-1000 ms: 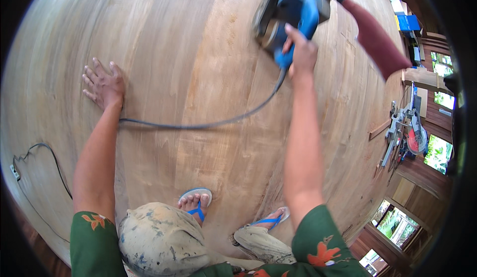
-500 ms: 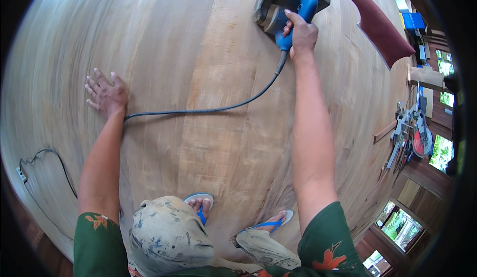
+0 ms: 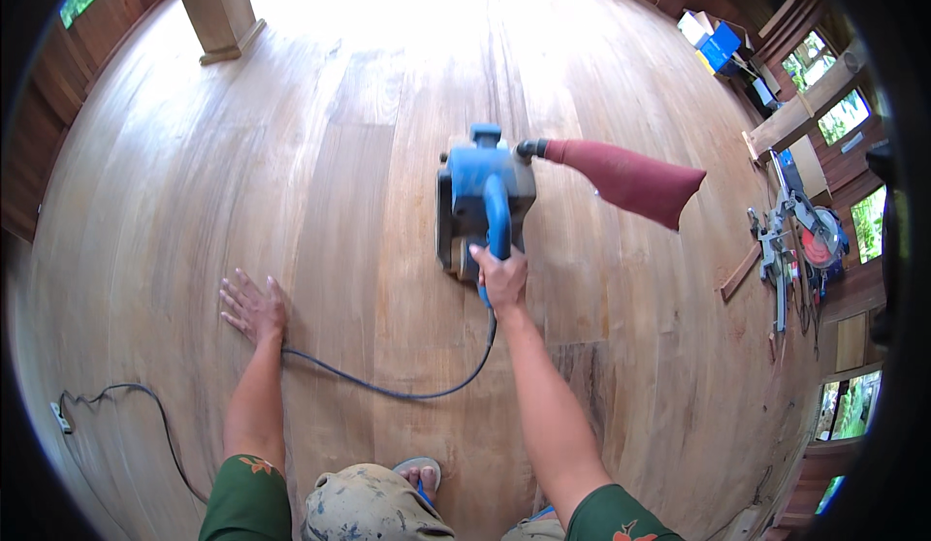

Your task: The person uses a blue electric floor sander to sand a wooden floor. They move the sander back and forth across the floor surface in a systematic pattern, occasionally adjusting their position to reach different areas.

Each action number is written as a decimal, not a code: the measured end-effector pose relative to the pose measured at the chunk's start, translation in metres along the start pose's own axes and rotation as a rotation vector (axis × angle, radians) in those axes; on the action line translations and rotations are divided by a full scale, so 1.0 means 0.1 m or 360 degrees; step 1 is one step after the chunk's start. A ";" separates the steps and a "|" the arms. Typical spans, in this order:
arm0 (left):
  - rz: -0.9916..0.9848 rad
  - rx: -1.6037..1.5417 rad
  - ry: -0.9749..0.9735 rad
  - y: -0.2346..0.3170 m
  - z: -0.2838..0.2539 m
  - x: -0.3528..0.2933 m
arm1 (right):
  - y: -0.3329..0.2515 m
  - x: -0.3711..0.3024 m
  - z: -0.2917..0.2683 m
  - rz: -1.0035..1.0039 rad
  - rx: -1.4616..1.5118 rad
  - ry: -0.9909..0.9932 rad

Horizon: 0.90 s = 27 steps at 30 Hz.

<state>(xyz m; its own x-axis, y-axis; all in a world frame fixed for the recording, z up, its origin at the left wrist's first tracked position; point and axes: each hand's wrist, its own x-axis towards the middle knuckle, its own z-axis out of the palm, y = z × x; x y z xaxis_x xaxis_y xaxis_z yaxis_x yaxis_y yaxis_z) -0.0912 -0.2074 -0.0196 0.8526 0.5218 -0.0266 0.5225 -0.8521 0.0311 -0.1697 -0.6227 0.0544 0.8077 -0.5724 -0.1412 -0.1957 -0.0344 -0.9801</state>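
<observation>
A blue belt sander (image 3: 475,175) rests on the wooden floor (image 3: 339,192) ahead of me, a maroon dust bag (image 3: 630,177) sticking out to its right. My right hand (image 3: 503,277) is wrapped round the sander's rear handle, arm stretched forward. Flat on the boards to the left lies my left hand (image 3: 254,306), fingers spread, holding nothing. From the handle a dark power cord (image 3: 407,396) curves back toward my left wrist, where the forearm hides its further run. The sander's underside is out of sight.
A mitre saw (image 3: 800,236) stands at the right beside a loose wood strip (image 3: 742,271). Far left rises a wooden post (image 3: 215,8). A socket strip (image 3: 61,417) with a trailing cord lies at the near left. Blue and white boxes (image 3: 716,47) sit at the far right.
My view has tilted up, bringing the post and far floor in. The sander, still in my right hand, now appears lower and further left. My left hand stays flat on the floor.
</observation>
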 end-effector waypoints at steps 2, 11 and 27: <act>0.0049 0.0017 -0.0064 -0.02 -0.06 -0.03 | 0.05 -0.21 -0.04 0.0004 -0.0067 0.0018; 0.0385 0.0117 -0.0075 -0.27 -0.11 -0.07 | 0.28 -1.54 -0.25 0.0139 -0.0046 0.0063; -0.0018 0.0073 0.0137 0.10 0.04 -0.21 | -0.04 -0.60 -0.02 -0.0005 -0.0040 0.0075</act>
<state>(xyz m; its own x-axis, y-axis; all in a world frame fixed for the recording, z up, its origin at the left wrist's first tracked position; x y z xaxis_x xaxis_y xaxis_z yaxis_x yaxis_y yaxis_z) -0.1041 -0.2269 -0.0226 0.8452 0.5311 0.0594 0.5328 -0.8461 -0.0144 -0.2183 -0.5898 0.0667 0.7814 -0.6102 -0.1306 -0.2073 -0.0564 -0.9766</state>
